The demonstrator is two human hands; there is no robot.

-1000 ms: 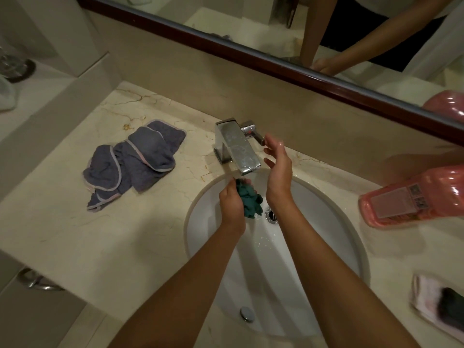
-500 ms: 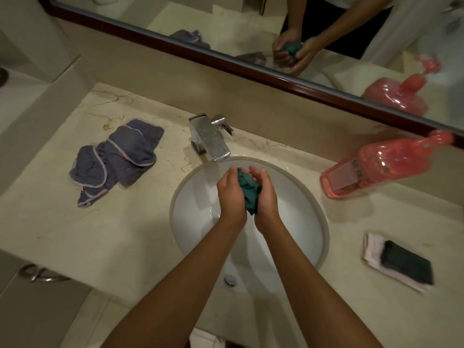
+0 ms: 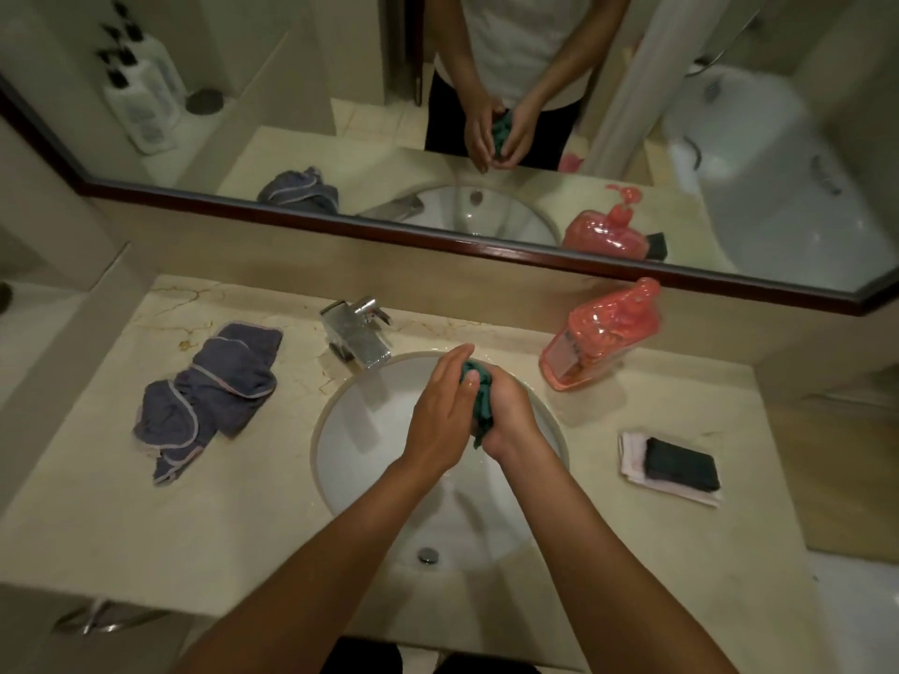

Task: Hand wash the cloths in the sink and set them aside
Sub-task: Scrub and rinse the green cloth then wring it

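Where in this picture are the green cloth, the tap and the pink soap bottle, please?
green cloth (image 3: 479, 389): head view, bunched middle showing between the two hands.
tap (image 3: 357, 335): head view, top of the chrome spout.
pink soap bottle (image 3: 601, 335): head view, middle of its body.

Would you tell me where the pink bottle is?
In the head view, the pink bottle stands on the counter, right of the sink, below the mirror.

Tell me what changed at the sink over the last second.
The right hand left the faucet and closed round the green cloth, which the left hand, gripping it a second ago, now presses with flattened fingers. The grey towels, pink soap bottle and folded cloths stayed put.
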